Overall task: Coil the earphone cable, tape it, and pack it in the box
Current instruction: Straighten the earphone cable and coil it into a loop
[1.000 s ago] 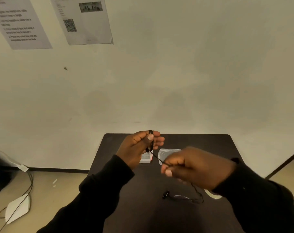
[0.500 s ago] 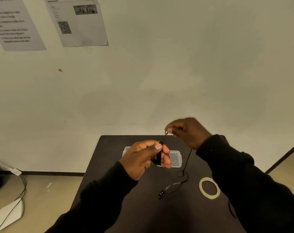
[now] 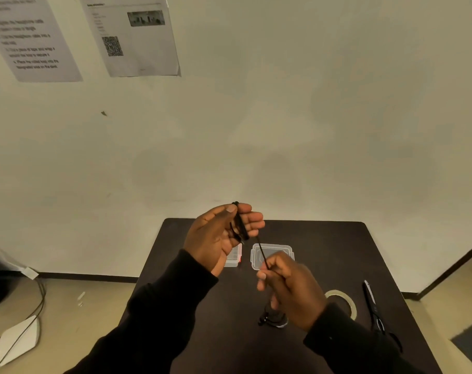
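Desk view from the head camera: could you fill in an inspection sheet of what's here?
Surface: dark table.
Job's things: earphone cable partly coiled; clear box; its lid; tape roll; scissors.
Clutter: nothing seen.
Grips: left hand holds the coil; right hand pinches the loose strand.
Cables: loose end lies on the table; floor cords.
Surroundings: wall sheets.

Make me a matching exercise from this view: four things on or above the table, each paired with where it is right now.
Things:
1. earphone cable
2. tape roll
3. scissors
4. clear box

Places:
A. flat on the table, nearest its right edge
B. on the table beyond the right hand
C. wound around the left hand fingers
D. on the table, partly hidden by the right sleeve

Pairs: 1-C, 2-D, 3-A, 4-B
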